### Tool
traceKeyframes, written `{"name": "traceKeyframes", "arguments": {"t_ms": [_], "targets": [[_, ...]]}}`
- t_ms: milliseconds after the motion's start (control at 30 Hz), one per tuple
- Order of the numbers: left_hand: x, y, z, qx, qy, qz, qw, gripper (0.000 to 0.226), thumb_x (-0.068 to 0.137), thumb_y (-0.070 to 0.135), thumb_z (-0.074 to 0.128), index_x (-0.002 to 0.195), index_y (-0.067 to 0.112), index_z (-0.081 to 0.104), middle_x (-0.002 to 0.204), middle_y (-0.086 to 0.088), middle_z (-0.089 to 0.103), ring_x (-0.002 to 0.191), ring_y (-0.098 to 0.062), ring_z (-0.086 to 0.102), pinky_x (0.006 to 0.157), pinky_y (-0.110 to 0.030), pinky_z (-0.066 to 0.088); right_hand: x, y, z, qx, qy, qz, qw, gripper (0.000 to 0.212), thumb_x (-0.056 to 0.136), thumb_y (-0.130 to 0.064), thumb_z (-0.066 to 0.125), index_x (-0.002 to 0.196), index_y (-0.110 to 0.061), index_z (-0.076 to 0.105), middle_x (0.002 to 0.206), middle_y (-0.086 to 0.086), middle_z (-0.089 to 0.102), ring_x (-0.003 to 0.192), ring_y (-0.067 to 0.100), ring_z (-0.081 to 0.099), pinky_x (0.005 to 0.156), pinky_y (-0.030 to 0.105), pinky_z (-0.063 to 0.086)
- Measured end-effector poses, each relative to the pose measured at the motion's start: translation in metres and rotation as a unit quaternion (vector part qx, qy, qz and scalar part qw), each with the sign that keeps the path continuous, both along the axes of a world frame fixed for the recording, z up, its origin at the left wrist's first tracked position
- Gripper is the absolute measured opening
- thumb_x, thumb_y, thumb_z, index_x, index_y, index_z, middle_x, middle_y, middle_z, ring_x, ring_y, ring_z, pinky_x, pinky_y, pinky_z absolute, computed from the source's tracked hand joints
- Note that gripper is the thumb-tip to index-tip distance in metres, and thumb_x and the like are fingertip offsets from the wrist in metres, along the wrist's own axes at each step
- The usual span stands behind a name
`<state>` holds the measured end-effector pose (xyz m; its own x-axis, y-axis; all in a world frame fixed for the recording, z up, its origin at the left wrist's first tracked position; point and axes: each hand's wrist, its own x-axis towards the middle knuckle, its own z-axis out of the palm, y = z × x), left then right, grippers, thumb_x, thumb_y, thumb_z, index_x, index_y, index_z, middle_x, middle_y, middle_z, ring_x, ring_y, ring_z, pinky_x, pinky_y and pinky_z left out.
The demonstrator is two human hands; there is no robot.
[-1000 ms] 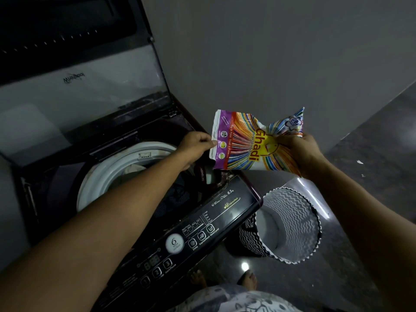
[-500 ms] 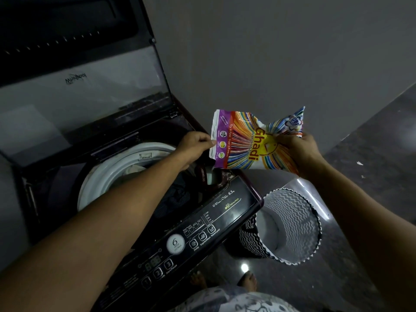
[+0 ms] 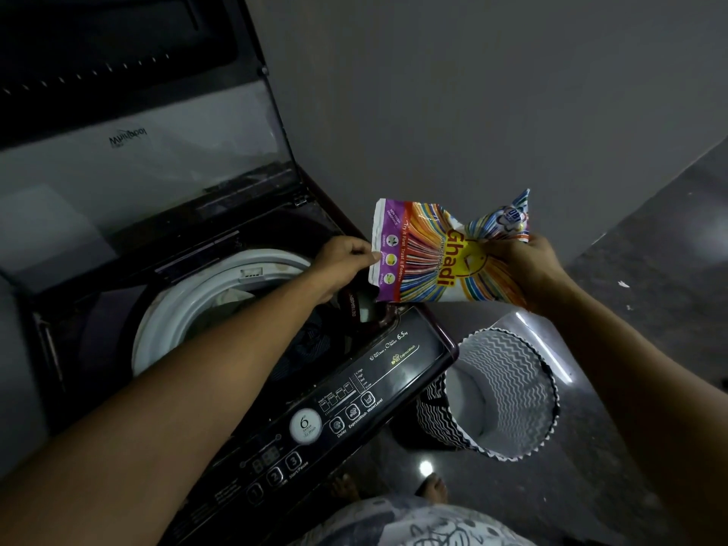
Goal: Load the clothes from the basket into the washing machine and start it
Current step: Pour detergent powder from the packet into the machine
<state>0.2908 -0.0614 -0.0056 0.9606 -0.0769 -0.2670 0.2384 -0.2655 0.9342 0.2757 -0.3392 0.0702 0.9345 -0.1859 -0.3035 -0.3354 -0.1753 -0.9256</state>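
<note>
A top-loading washing machine (image 3: pixel 409 360) stands with its lid (image 3: pixel 130 159) raised. Dark clothes (image 3: pixel 311 340) lie inside the white-rimmed drum (image 3: pixel 177 309). I hold a colourful detergent packet (image 3: pixel 429 258) sideways over the machine's right rear corner. My left hand (image 3: pixel 342 266) pinches the packet's left end. My right hand (image 3: pixel 524 269) grips its crumpled right end. Beneath the packet's lower left corner sits a small detergent compartment (image 3: pixel 366 309). The zigzag-patterned laundry basket (image 3: pixel 508 392) stands on the floor to the right and looks empty.
A control panel with a round dial (image 3: pixel 305 425) and numbered buttons (image 3: pixel 293 461) runs along the machine's front. A grey wall (image 3: pixel 472 92) rises behind. Dark glossy floor (image 3: pixel 650 329) lies to the right. My bare feet (image 3: pixel 431 488) show below the panel.
Hands and packet have barely shifted; the packet stays over the compartment at the machine's right rear corner.
</note>
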Motion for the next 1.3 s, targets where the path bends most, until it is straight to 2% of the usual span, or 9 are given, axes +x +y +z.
{"name": "traceKeyframes", "arguments": {"t_ms": [200, 333, 467, 667, 767, 900, 1000, 1133, 1300], "targets": [[-0.001, 0.001, -0.002, 0.004, 0.003, 0.000, 1.000, 0.016, 0.094, 0.023, 0.069, 0.103, 0.011, 0.074, 0.098, 0.006, 0.075, 0.089, -0.003, 0.069, 0.071, -0.017, 0.049, 0.000, 0.000, 0.003, -0.005, -0.006, 0.014, 1.000, 0.016, 0.090, -0.004, 0.066, 0.100, -0.016, 0.071, 0.099, 0.008, 0.076, 0.084, 0.026, 0.075, 0.079, 0.039, 0.062], [0.000, 0.003, 0.000, 0.007, 0.002, -0.006, 1.000, 0.016, 0.095, 0.023, 0.068, 0.104, 0.012, 0.074, 0.102, 0.005, 0.075, 0.094, -0.005, 0.069, 0.075, -0.019, 0.050, 0.003, 0.001, 0.001, -0.007, -0.008, 0.007, 1.000, 0.019, 0.088, -0.005, 0.067, 0.105, -0.013, 0.072, 0.104, 0.013, 0.075, 0.092, 0.032, 0.074, 0.086, 0.047, 0.061], [0.001, 0.005, 0.001, 0.001, 0.001, 0.009, 1.000, 0.011, 0.094, 0.022, 0.069, 0.099, 0.014, 0.074, 0.099, 0.005, 0.075, 0.092, -0.006, 0.070, 0.075, -0.020, 0.051, 0.004, 0.005, 0.003, -0.008, -0.007, 0.014, 1.000, 0.024, 0.090, -0.006, 0.067, 0.113, -0.009, 0.069, 0.106, 0.012, 0.075, 0.092, 0.031, 0.074, 0.085, 0.045, 0.061], [0.004, 0.009, 0.004, 0.006, -0.009, 0.021, 1.000, 0.014, 0.095, 0.021, 0.068, 0.099, 0.009, 0.074, 0.093, 0.010, 0.074, 0.084, 0.002, 0.068, 0.069, -0.013, 0.049, 0.008, 0.015, 0.002, 0.003, -0.020, 0.000, 1.000, 0.020, 0.089, -0.003, 0.066, 0.106, -0.011, 0.071, 0.104, 0.012, 0.075, 0.090, 0.029, 0.075, 0.082, 0.042, 0.062], [0.006, 0.011, 0.006, 0.009, -0.015, 0.020, 1.000, 0.016, 0.095, 0.021, 0.067, 0.100, 0.007, 0.074, 0.092, 0.010, 0.074, 0.082, 0.003, 0.068, 0.067, -0.012, 0.048, 0.010, 0.018, 0.004, 0.000, -0.025, -0.005, 1.000, 0.017, 0.090, -0.003, 0.065, 0.100, -0.014, 0.071, 0.098, 0.006, 0.075, 0.084, 0.022, 0.074, 0.074, 0.036, 0.062], [0.009, 0.011, 0.005, 0.011, -0.015, 0.022, 1.000, 0.017, 0.095, 0.021, 0.067, 0.101, 0.007, 0.074, 0.098, 0.004, 0.075, 0.088, -0.004, 0.069, 0.072, -0.017, 0.050, 0.011, 0.018, 0.003, -0.006, -0.023, -0.006, 1.000, 0.021, 0.091, -0.004, 0.064, 0.110, -0.010, 0.069, 0.098, 0.005, 0.074, 0.080, 0.019, 0.074, 0.062, 0.026, 0.060], [0.010, 0.010, 0.004, 0.015, -0.013, 0.022, 1.000, 0.015, 0.095, 0.022, 0.068, 0.102, 0.010, 0.075, 0.101, 0.002, 0.075, 0.093, -0.008, 0.070, 0.078, -0.022, 0.052, 0.011, 0.015, 0.003, -0.007, -0.016, 0.000, 1.000, 0.022, 0.090, -0.003, 0.063, 0.111, -0.008, 0.069, 0.102, 0.009, 0.074, 0.086, 0.024, 0.073, 0.073, 0.034, 0.061], [0.010, 0.007, 0.002, 0.014, -0.006, 0.007, 1.000, 0.017, 0.094, 0.023, 0.069, 0.103, 0.010, 0.074, 0.102, 0.003, 0.075, 0.094, -0.007, 0.069, 0.076, -0.021, 0.050, 0.010, 0.009, 0.004, -0.012, -0.015, -0.004, 1.000, 0.020, 0.091, -0.002, 0.062, 0.108, -0.010, 0.069, 0.100, 0.009, 0.074, 0.087, 0.026, 0.073, 0.082, 0.040, 0.060], [0.009, 0.004, -0.001, 0.016, 0.006, -0.008, 1.000, 0.015, 0.095, 0.023, 0.068, 0.102, 0.012, 0.074, 0.100, 0.007, 0.074, 0.092, -0.005, 0.067, 0.072, -0.018, 0.047, 0.009, 0.002, 0.004, -0.017, -0.002, 0.009, 1.000, 0.013, 0.091, -0.006, 0.064, 0.098, -0.017, 0.070, 0.103, 0.011, 0.074, 0.090, 0.029, 0.074, 0.083, 0.042, 0.060]]}}
